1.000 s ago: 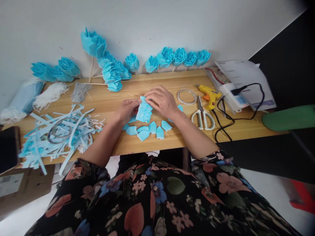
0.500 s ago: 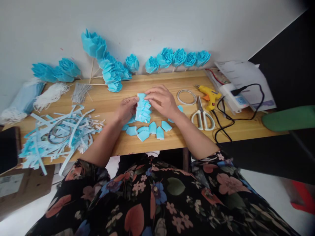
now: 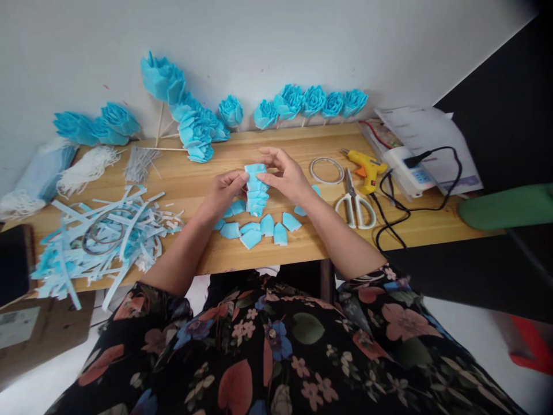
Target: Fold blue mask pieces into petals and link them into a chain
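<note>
Between my hands, above the table, is a strip of overlapping light-blue fabric petals. My left hand pinches its left edge near the top. On the other side, my right hand has its thumb on the strip's upper right edge, with the fingers curled behind. Below the strip, several loose blue petal pieces with pointed ends lie on the wood. A few more blue pieces are partly hidden by my left hand, and others lie beside my right wrist.
Finished blue flowers on sticks line the wall. Right are a tape ring, scissors, a yellow glue gun, a power strip and a green bottle. Left lie a scrap pile, wires, white cords and a phone.
The petal strip has shifted slightly right and turned more upright. My right thumb has come down onto its edge, and the right fingers have lifted off its front.
</note>
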Demonstrator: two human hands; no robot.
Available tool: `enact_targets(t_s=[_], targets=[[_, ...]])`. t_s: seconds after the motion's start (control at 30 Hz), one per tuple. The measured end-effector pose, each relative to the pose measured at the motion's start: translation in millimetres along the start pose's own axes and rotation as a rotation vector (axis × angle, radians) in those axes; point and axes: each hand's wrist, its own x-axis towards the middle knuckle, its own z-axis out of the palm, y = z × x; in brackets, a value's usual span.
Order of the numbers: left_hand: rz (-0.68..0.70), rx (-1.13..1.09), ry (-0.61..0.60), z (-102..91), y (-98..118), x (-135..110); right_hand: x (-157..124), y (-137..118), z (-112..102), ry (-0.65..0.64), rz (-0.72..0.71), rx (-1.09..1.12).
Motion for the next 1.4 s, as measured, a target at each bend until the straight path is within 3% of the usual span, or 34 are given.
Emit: enact_targets(t_s=[0.43,0.7,1.03,1.4], targets=[[0.005,0.112,0.099,0.8,4,1,1,7,-2,-0.085,0.038,0.117],[-0.021,0.085,0.092,0.3,3,1,3,8,-3,-0.072,0.057,0.119],[-0.031,0.089,0.154,2.8,6,3,-1,-5,-4,-0.074,0.118,0.159],[-0.015,0.130,0.124,2.7,7,1,1,2,-1,-0.068,0.126,0.138]])
